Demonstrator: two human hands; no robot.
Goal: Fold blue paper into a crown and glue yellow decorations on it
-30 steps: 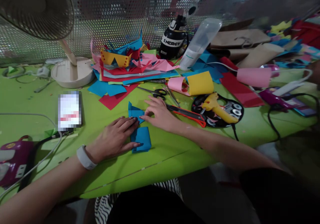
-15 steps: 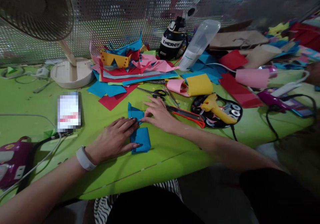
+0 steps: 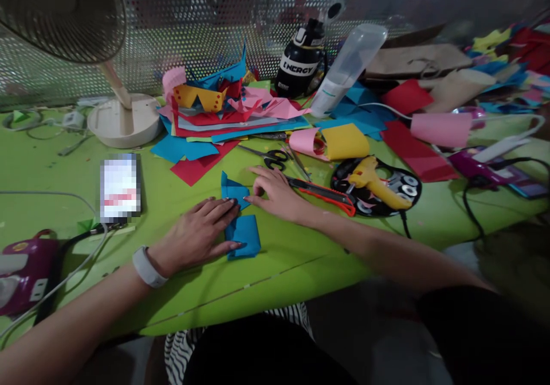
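Note:
A folded piece of blue paper [image 3: 244,236] lies on the green table [image 3: 189,293] in front of me, with its upper part standing up a little. My left hand [image 3: 200,233] rests over its left side and middle, fingers spread and pressing it down, the thumb on the lower part. At the upper part's right edge is my right hand [image 3: 279,196], its thumb and forefinger meeting at the paper's edge while the other fingers reach forward. Just beyond my right hand are scissors [image 3: 275,158] and an orange and black cutter [image 3: 322,195].
A yellow glue gun [image 3: 378,181] sits on a black tray at the right. Behind lie coloured papers [image 3: 184,150], a black bottle [image 3: 298,67] and a clear bottle [image 3: 350,67]. At the left are a fan [image 3: 124,121], a phone [image 3: 120,187] and a purple device [image 3: 28,267].
The whole view has shifted slightly. Both hands keep nearly the same place on the blue paper; the right thumb and forefinger have moved slightly at its edge.

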